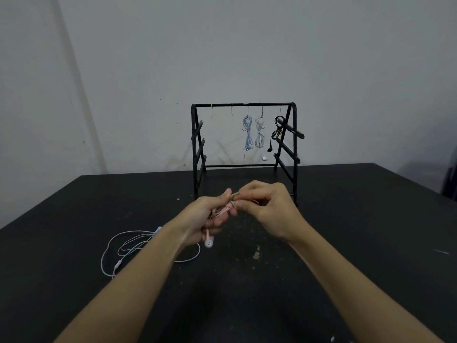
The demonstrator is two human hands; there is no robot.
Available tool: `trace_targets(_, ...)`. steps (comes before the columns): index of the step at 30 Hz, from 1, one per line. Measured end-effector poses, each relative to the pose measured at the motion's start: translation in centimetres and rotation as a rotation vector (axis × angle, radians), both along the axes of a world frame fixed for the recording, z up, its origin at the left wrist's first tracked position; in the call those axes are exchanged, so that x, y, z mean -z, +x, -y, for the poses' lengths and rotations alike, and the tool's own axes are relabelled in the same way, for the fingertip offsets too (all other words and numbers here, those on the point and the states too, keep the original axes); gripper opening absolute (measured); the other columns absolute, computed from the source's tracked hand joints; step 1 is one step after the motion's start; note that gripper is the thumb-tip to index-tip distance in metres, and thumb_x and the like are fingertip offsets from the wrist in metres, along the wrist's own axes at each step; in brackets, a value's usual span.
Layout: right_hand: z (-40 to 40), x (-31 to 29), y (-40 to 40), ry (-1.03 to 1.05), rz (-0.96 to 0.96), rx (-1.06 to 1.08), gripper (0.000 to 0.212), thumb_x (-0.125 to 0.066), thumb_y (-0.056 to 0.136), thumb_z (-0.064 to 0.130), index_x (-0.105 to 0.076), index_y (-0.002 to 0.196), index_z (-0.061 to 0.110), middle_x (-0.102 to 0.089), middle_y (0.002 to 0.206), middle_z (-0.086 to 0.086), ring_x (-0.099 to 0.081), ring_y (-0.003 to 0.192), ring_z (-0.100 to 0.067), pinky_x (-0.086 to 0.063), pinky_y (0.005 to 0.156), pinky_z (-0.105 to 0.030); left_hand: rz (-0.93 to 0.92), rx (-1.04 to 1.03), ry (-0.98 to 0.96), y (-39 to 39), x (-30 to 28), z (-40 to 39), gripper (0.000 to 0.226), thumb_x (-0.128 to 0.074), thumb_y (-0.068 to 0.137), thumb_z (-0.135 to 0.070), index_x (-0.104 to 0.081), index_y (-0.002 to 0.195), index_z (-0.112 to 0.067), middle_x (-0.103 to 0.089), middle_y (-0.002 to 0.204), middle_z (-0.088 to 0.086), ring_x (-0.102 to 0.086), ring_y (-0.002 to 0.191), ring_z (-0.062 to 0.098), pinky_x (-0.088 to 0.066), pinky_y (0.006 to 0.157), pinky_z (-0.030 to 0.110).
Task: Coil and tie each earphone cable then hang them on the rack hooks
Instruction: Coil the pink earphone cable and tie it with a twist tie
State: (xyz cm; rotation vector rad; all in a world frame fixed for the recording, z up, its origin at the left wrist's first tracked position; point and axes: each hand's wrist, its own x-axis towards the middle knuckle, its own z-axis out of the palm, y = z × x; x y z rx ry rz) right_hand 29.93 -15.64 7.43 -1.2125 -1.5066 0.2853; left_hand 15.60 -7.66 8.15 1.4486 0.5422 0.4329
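While the left hand [207,214] grips thin, bundled pink earphones [223,209], the right hand [267,209] pinches a tie [235,195]. Looped white earphones [138,246] lie on the matte black worktop [346,231], near left.

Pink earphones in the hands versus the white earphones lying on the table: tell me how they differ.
The pink earphones are bunched up and held by the left hand, with the right hand pinching a tie at the bundle; the white earphones lie untouched on the table. The pink cable is gathered tight; the white one sprawls in loose loops. Neither hangs on the rack yet.
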Motion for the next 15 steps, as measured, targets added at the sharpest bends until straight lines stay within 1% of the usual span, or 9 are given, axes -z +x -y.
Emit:
trace_targets(1, 0.0, 0.0, -0.2, 0.027, 0.062, 0.022, 0.008, -0.070, 0.079, 0.002, -0.075, 0.085, 0.004, -0.065, 0.080, 0.004, -0.062, 0.070, -0.009, -0.050, 0.065, -0.023, -0.026, -0.002, -0.041, -0.1, -0.1, 0.0, 0.047, -0.040, 0.092, -0.041, -0.056, 0.062, -0.009, -0.032, 0.033, -0.005, -0.019, 0.027, 0.003, -0.016, 0.030, 0.015)
trace_targets(3, 0.0, -0.1, -0.5, 0.127, 0.240, 0.063, 0.008, -0.069, 0.079, 0.002, -0.076, 0.080, 0.004, -0.064, 0.078, 0.006, -0.058, 0.065, 0.000, -0.043, 0.060, -0.013, -0.085, -0.003, -0.082, -0.2, -0.2, 0.0, 0.050, -0.039, 0.093, -0.041, -0.053, 0.056, -0.012, -0.028, 0.032, -0.006, -0.018, 0.026, 0.005, -0.010, 0.035, 0.016)
trace_targets(4, -0.1, 0.0, -0.7, 0.186, 0.355, 0.083, 0.009, -0.067, 0.079, 0.002, -0.076, 0.078, 0.003, -0.064, 0.077, 0.004, -0.054, 0.064, 0.004, -0.040, 0.060, -0.008, -0.105, -0.007, -0.078, -0.1, -0.2, 0.1, 0.049, -0.038, 0.094, -0.041, -0.051, 0.056, -0.013, -0.027, 0.032, -0.006, -0.017, 0.026, 0.005, -0.008, 0.037, 0.017)
trace_targets(6, -0.3, 0.2, -0.7, 0.230, 0.527, 0.100, 0.012, -0.063, 0.079, 0.001, -0.075, 0.076, 0.002, -0.063, 0.077, -0.003, -0.048, 0.064, 0.004, -0.036, 0.062, -0.003, -0.096, -0.042, -0.052, 0.1, -0.1, 0.3, 0.047, -0.036, 0.096, -0.038, -0.049, 0.059, -0.011, -0.028, 0.033, -0.006, -0.019, 0.027, 0.004, -0.010, 0.034, 0.017)
trace_targets(9, -0.3, 0.3, 0.0, 0.169, 0.552, 0.089, 0.013, -0.065, 0.082, 0.012, -0.076, 0.087, 0.007, -0.062, 0.080, -0.004, -0.047, 0.061, 0.000, -0.039, 0.060, -0.007, -0.021, -0.121, 0.055, 0.4, 0.3, 0.4, 0.046, -0.041, 0.096, -0.037, -0.052, 0.061, -0.010, -0.035, 0.038, -0.004, -0.023, 0.030, 0.004, -0.016, 0.034, 0.016)
trace_targets(11, -0.3, 0.4, 0.2, 0.152, 0.552, 0.108, 0.018, -0.069, 0.080, 0.022, -0.075, 0.093, 0.011, -0.066, 0.081, -0.003, -0.055, 0.064, -0.004, -0.046, 0.061, -0.015, -0.028, -0.151, 0.159, 0.4, 0.3, 0.2, 0.047, -0.044, 0.095, -0.039, -0.054, 0.058, -0.012, -0.037, 0.043, -0.002, -0.025, 0.033, 0.005, -0.019, 0.035, 0.018)
trace_targets(12, -0.3, 0.4, 0.3, 0.171, 0.559, 0.124, 0.020, -0.070, 0.078, 0.024, -0.076, 0.092, 0.011, -0.068, 0.081, -0.004, -0.060, 0.064, -0.009, -0.051, 0.061, -0.021, -0.043, -0.160, 0.209, 0.4, 0.2, 0.2, 0.047, -0.045, 0.095, -0.041, -0.054, 0.058, -0.013, -0.038, 0.044, -0.002, -0.026, 0.035, 0.006, -0.021, 0.035, 0.017)
trace_targets(13, -0.4, 0.3, 0.3, 0.196, 0.567, 0.136, 0.020, -0.070, 0.077, 0.023, -0.076, 0.091, 0.010, -0.070, 0.080, -0.005, -0.063, 0.064, -0.012, -0.052, 0.061, -0.024, -0.050, -0.168, 0.250, 0.4, 0.0, 0.1, 0.046, -0.045, 0.094, -0.041, -0.055, 0.059, -0.013, -0.039, 0.046, -0.002, -0.028, 0.036, 0.006, -0.024, 0.034, 0.017)
trace_targets(15, -0.5, 0.2, 0.5, 0.237, 0.599, 0.144, 0.017, -0.068, 0.079, 0.017, -0.076, 0.089, 0.006, -0.072, 0.077, -0.007, -0.066, 0.064, -0.014, -0.052, 0.062, -0.021, -0.047, -0.173, 0.308, 0.4, -0.4, 0.2, 0.043, -0.046, 0.094, -0.041, -0.057, 0.063, -0.013, -0.040, 0.048, -0.002, -0.030, 0.037, 0.006, -0.029, 0.034, 0.017)
